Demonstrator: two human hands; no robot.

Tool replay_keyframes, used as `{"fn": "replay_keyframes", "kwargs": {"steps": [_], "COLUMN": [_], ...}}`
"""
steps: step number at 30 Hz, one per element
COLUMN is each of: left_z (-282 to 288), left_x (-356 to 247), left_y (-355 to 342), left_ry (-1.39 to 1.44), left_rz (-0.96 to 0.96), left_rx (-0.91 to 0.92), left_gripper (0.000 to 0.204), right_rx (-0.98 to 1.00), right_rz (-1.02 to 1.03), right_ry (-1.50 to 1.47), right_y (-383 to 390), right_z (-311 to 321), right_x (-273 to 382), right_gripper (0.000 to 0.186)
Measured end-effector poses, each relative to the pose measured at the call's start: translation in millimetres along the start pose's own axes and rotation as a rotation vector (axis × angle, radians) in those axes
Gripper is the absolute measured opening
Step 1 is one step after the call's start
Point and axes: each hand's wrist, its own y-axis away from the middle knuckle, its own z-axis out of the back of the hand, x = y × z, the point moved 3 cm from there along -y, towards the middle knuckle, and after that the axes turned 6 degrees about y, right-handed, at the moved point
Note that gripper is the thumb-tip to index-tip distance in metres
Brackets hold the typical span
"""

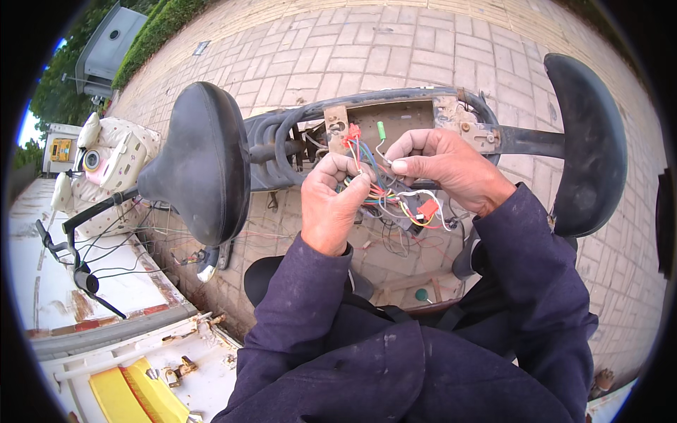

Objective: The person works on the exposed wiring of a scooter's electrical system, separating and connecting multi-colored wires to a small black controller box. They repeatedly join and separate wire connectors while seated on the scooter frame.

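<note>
Coloured wire bundle (384, 196), spilling by the near side of the two-seat frame (333, 116), looks light, limp, easily snapped. Left hand (331, 201) pinches several leads; right hand (451, 166), one pale lead below the green connector (381, 130). I'd grip plastic housings instead.

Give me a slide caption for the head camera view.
Left hand and right hand pinch thin colored wires by a metal frame.
</note>
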Motion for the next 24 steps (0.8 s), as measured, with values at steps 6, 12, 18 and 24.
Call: {"fn": "replay_keyframes", "kwargs": {"steps": [6, 12, 18, 24], "left_z": [-0.7, -0.4, 1.3, -0.2], "left_x": [-1.7, -0.7, 1.8, -0.5], "left_y": [0.5, -0.8, -2.9, -1.5], "left_ry": [0.002, -0.017, -0.017, 0.013], "left_rz": [0.029, 0.026, 0.007, -0.003], "left_rx": [0.006, 0.005, -0.007, 0.02], "left_gripper": [0.011, 0.01, 0.01, 0.008], "right_rx": [0.015, -0.002, -0.015, -0.034], "right_rz": [0.045, 0.023, 0.007, 0.008], "right_ry": [0.024, 0.03, 0.046, 0.072], "right_y": [0.0, -2.3, -2.1, -2.7], "right_z": [-6.6, -7.1, -5.4, -4.7], "right_x": [3.4, 2.2, 2.5, 2.4], "right_gripper": [0.019, 0.02, 0.02, 0.021]}}
